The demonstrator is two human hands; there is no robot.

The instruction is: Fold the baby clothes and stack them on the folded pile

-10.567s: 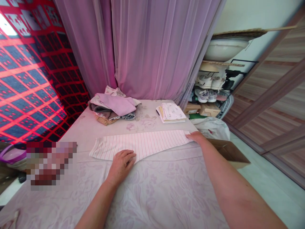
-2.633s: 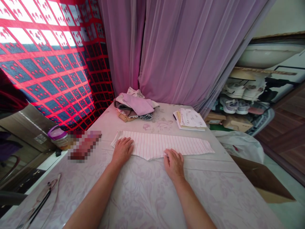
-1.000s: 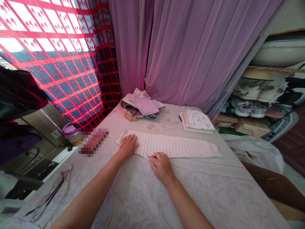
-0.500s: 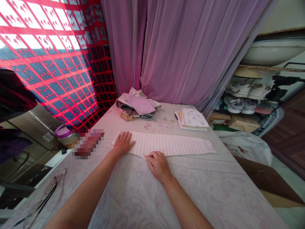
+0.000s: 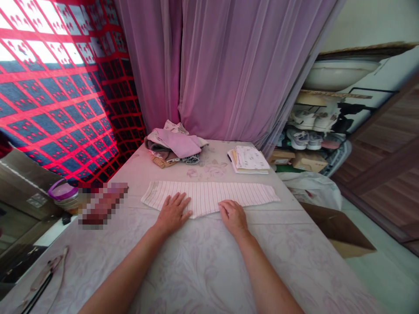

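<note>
A pair of pink-and-white striped pants (image 5: 209,192), folded lengthwise into a long strip, lies flat across the covered table. My left hand (image 5: 174,212) rests palm down on its near left part, fingers spread. At the near edge, right of the middle, my right hand (image 5: 234,216) has its fingers curled together over the cloth, with the thumb side at the hem; the fingertips are partly hidden. The waistband end is at the left, and the narrower leg end points right.
A heap of unfolded clothes (image 5: 176,144) sits in a wicker basket (image 5: 162,162) at the back left. Folded clothes (image 5: 250,159) are stacked at the back right. Glasses (image 5: 49,272) lie near left. A cardboard box (image 5: 337,226) stands beyond the right edge.
My left hand has slid from the waistband end toward the near edge and the middle. My right hand has shifted right along the near edge. The view has turned slightly right.
</note>
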